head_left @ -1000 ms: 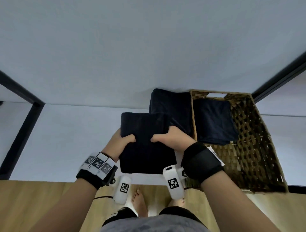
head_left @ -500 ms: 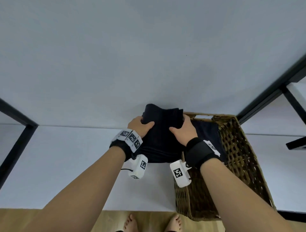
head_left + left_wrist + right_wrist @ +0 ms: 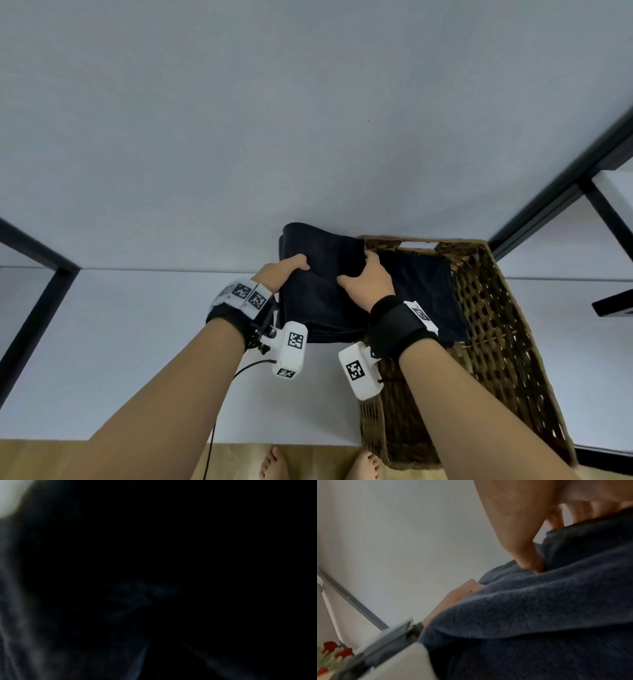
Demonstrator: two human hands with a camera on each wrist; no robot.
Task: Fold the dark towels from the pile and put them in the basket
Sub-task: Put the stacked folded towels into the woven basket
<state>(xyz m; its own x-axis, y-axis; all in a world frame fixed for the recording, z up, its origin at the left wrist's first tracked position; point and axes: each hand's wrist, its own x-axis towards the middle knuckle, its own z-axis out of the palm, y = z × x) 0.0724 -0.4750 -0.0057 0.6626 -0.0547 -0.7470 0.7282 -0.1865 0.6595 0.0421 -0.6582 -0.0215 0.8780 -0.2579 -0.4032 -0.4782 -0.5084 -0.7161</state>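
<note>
The folded dark towel (image 3: 318, 301) is up off the table (image 3: 144, 342), pinched by its side edges between the left hand (image 3: 281, 271) and right hand (image 3: 368, 282). The basket (image 3: 493, 308) lies just to the right, nearer the right hand, a towel already inside.

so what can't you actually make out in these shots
- Left wrist view: almost all black, pressed against dark cloth; the left hand can't be seen there.
- Head view: fingers of both hands curl under the folded towel; the right hand covers part of it.
- Head view: basket floor, hidden by the towel inside and the right forearm.
- Right wrist view: lower-left corner blurred; red shapes unidentifiable.
</note>
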